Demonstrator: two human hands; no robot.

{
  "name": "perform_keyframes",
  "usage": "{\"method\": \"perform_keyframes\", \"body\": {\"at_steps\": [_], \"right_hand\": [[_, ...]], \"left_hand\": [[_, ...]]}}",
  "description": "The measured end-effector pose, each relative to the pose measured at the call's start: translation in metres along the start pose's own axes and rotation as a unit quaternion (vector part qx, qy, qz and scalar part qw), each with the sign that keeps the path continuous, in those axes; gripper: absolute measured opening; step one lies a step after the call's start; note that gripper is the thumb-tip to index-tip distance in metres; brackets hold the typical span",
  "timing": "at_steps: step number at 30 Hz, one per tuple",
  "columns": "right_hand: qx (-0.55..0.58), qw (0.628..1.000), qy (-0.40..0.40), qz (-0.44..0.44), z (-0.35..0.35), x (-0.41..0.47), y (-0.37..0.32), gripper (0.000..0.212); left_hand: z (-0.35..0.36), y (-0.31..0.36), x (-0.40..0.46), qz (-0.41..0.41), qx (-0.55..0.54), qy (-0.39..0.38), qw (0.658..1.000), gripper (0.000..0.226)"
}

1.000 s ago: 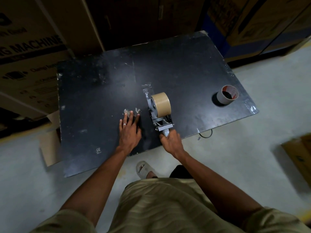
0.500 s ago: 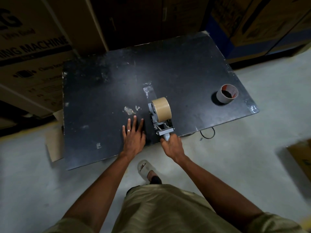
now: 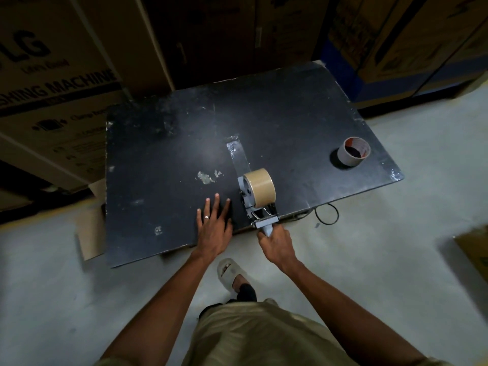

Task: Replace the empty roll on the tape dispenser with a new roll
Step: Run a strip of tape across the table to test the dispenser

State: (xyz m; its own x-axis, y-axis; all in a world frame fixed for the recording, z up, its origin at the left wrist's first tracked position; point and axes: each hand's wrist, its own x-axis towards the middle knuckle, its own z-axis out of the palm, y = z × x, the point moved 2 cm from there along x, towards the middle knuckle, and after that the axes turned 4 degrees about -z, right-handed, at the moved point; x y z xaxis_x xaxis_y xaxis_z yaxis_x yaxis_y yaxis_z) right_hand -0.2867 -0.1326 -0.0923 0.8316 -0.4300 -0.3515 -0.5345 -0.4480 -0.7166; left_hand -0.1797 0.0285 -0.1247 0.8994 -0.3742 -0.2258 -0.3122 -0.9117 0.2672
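A grey tape dispenser [image 3: 254,204] with a full tan roll [image 3: 261,187] on its hub rests on the black table [image 3: 303,128], near the front edge. My right hand [image 3: 276,243] is shut on the dispenser's handle, just off the table's front edge. A clear strip of tape [image 3: 237,157] lies stuck on the table, running from the roll away from me. My left hand [image 3: 214,225] lies flat on the table to the left of the dispenser, fingers spread, holding nothing. The empty cardboard core [image 3: 353,151] stands on the table's right end.
Large cardboard boxes [image 3: 52,88] stand behind and to the left of the table, and more at the back right. A black cable loop [image 3: 327,213] hangs below the table's front edge. Another box [image 3: 472,254] sits on the floor at the right. My sandalled foot [image 3: 232,273] is under me.
My right hand has drawn the dispenser toward me along the table, leaving a longer strip of tape stuck behind it. My left hand has slid back toward the front edge too.
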Motion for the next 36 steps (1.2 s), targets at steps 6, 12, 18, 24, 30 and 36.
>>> {"method": "perform_keyframes", "body": {"at_steps": [6,12,18,24,30,36], "right_hand": [[0.008,1.000,-0.010,-0.014,0.003,0.002,0.014,0.033],[0.005,1.000,-0.001,-0.017,0.000,-0.006,0.013,0.025],[0.009,1.000,-0.018,0.013,0.019,-0.001,0.052,0.043],[0.009,1.000,-0.015,0.015,0.000,-0.025,0.028,0.035],[0.018,1.000,-0.019,0.018,-0.006,-0.038,0.020,0.013],[0.024,0.999,-0.012,0.042,-0.008,-0.044,0.022,0.023]], "left_hand": [[-0.003,0.001,-0.004,0.000,0.002,-0.012,1.000,0.064],[-0.001,0.004,-0.010,-0.001,-0.003,-0.012,1.000,0.063],[-0.002,0.006,-0.012,-0.005,0.003,-0.022,1.000,0.064],[-0.003,0.006,-0.012,-0.004,0.001,-0.032,0.999,0.064],[-0.005,0.006,-0.010,-0.005,0.008,-0.059,0.998,0.067],[-0.001,0.007,-0.012,-0.007,0.017,-0.056,0.998,0.066]]}}
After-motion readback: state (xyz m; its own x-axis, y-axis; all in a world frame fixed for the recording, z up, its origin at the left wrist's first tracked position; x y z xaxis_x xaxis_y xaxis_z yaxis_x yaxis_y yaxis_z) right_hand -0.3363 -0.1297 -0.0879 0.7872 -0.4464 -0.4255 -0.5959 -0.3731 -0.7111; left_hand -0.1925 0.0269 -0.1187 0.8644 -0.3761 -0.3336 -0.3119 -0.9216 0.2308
